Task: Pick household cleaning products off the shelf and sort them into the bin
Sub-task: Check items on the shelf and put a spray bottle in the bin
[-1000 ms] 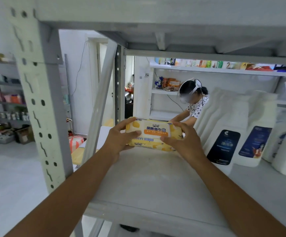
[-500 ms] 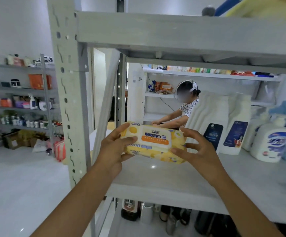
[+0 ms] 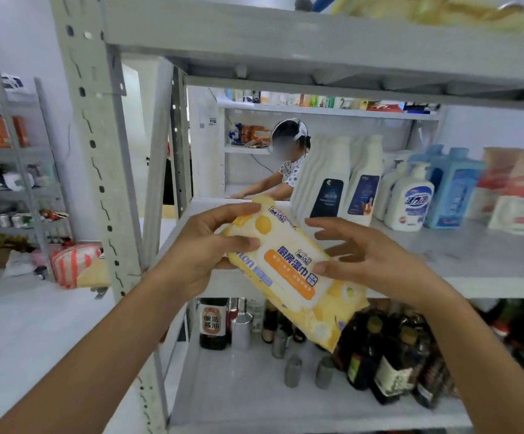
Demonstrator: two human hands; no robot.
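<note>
Wet-wipe pack (image 3: 288, 270): yellow, with a white and orange label flap. It is held in the air in front of the middle shelf board (image 3: 442, 255), clear of its surface. The pack is tilted, with its upper end toward the left hand. Its lower end is dropped below the board's front edge and seen against the dark bottles (image 3: 379, 355) on the lower board.

Left hand (image 3: 198, 252): grip closed on the pack's upper end. The thumb is laid across the printed face and the fingers are curled over the far edge.

Right hand (image 3: 370, 261): grip open, with the fingers spread, nearly straight and raised off the pack. Only the thumb tip is seen touching the label flap, near its right end.

Middle board, right of the hands: tall white bottles (image 3: 326, 189) with dark labels are stood upright side by side. Next come a white pump bottle (image 3: 411, 198), blue bottles (image 3: 451, 189) and blurred red-and-white packets (image 3: 517, 195) at the far right. All are well apart from the pack.

Lower board: a black bottle with a white label (image 3: 213, 324) is noted at the left and small grey containers (image 3: 292, 371) in the middle.

The perforated grey upright (image 3: 97, 151) is seen just left of the left forearm. A second person (image 3: 285, 170) is visible through the rack, bent over another shelf behind. Further racks (image 3: 3, 183) are noted at the far left, their contents too blurred to name.
</note>
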